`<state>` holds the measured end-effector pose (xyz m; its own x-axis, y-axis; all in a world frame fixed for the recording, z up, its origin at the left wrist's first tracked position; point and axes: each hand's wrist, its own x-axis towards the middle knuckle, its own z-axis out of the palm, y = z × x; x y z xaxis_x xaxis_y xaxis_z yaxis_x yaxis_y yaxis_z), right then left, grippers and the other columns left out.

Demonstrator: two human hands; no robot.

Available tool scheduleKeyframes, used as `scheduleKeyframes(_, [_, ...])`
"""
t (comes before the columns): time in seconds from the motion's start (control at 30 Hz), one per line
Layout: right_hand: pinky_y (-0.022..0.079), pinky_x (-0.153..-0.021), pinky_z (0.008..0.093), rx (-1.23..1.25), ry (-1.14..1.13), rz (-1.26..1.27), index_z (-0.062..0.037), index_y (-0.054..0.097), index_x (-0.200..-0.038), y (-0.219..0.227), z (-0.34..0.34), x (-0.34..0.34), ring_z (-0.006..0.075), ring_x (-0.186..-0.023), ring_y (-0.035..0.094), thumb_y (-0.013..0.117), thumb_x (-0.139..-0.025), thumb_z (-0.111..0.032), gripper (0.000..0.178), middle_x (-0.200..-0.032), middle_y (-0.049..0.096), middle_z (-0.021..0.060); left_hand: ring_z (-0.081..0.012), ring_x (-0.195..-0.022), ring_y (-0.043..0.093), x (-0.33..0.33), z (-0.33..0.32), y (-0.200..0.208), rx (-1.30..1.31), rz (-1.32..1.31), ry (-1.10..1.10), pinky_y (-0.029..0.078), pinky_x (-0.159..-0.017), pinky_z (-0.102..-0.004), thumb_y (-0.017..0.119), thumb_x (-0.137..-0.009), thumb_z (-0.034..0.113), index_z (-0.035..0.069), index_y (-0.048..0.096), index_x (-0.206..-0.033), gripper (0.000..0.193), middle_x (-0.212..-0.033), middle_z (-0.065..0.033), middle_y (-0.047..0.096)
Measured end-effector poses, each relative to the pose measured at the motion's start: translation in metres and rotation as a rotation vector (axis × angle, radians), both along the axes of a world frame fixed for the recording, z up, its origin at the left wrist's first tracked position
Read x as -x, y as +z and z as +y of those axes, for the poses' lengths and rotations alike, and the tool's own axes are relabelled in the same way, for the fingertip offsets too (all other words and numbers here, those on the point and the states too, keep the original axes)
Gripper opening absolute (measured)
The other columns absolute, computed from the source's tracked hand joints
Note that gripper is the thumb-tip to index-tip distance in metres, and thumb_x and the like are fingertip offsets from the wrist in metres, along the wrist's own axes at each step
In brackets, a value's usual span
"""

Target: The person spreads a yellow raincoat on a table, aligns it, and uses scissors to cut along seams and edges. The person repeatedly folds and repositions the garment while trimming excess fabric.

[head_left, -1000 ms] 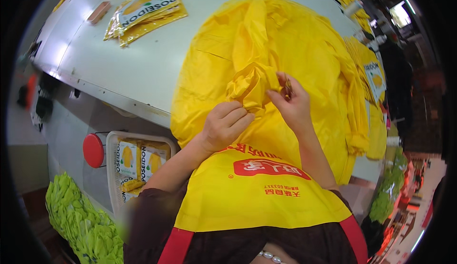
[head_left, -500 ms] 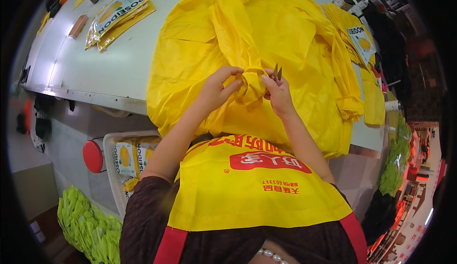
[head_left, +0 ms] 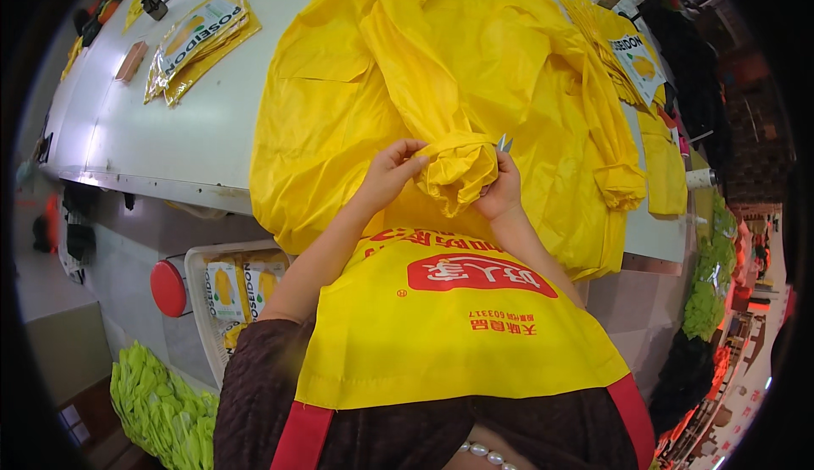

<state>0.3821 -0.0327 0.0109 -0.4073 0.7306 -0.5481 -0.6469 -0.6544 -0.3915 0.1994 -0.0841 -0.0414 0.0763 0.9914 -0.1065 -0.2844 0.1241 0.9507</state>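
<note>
A large yellow garment (head_left: 517, 63), thin and crinkled like a rain jacket, is spread over the table in front of me. One of its sleeves runs toward me and ends in a bunched, rounded sleeve end (head_left: 458, 169). My left hand (head_left: 392, 175) pinches the left rim of that end between thumb and fingers. On the opposite side my right hand (head_left: 500, 190) is closed round the fabric, its fingertips partly hidden by it. Small thread snips (head_left: 505, 143) stick up from the same hand, blade tips pointing away from me; their handle is out of sight.
The pale table (head_left: 195, 139) has flat yellow packages (head_left: 203, 42) and a brownish block (head_left: 131, 61) at left. Folded yellow garments (head_left: 666, 165) lie at right. Below the left edge are a white basket (head_left: 200, 317) of packages, a red round stool (head_left: 169, 289) and lime-green material (head_left: 157, 402).
The bunched sleeve end has opened out wider and rounder. My right hand has shifted slightly down and right, and less of the snips' blades shows above the fabric.
</note>
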Motion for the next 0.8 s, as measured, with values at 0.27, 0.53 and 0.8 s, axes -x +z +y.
scheduleKeyframes(0.27, [0.031, -0.046, 0.0175, -1.062, 0.073, -1.001, -0.0042, 0.060, -0.105, 0.012, 0.033, -0.048, 0.0010, -0.052, 0.033, 0.065, -0.078, -0.017, 0.030, -0.076, 0.054, -0.0080, -0.0049, -0.070, 0.050, 0.002, 0.015, 0.040, -0.145, 0.335, 0.046, 0.041, -0.065, -0.0196, 0.050, -0.092, 0.016, -0.001, 0.058, -0.101, 0.021, -0.080, -0.0005, 0.058])
scheduleKeyframes(0.53, [0.035, -0.052, 0.0208, -1.102, 0.420, -0.905, 0.0001, 0.057, -0.089, 0.027, 0.029, -0.005, 0.0027, -0.060, 0.041, 0.060, -0.083, -0.015, 0.017, -0.068, 0.049, -0.0039, -0.0092, -0.081, 0.051, 0.006, 0.020, 0.062, -0.111, 0.226, -0.087, 0.041, -0.076, -0.0227, 0.052, -0.090, 0.013, 0.001, 0.050, -0.116, 0.029, -0.092, -0.0012, 0.055])
scheduleKeyframes(0.8, [0.033, -0.054, 0.0191, -0.970, 0.517, -0.799, -0.0020, 0.057, -0.085, 0.016, 0.035, -0.012, 0.0026, -0.060, 0.039, 0.058, -0.085, -0.017, 0.015, -0.068, 0.046, -0.0071, -0.0075, -0.079, 0.050, 0.001, 0.014, 0.045, -0.243, 0.592, 0.100, 0.039, -0.072, -0.0222, 0.053, -0.087, 0.010, 0.000, 0.055, -0.099, 0.015, -0.083, 0.0007, 0.055])
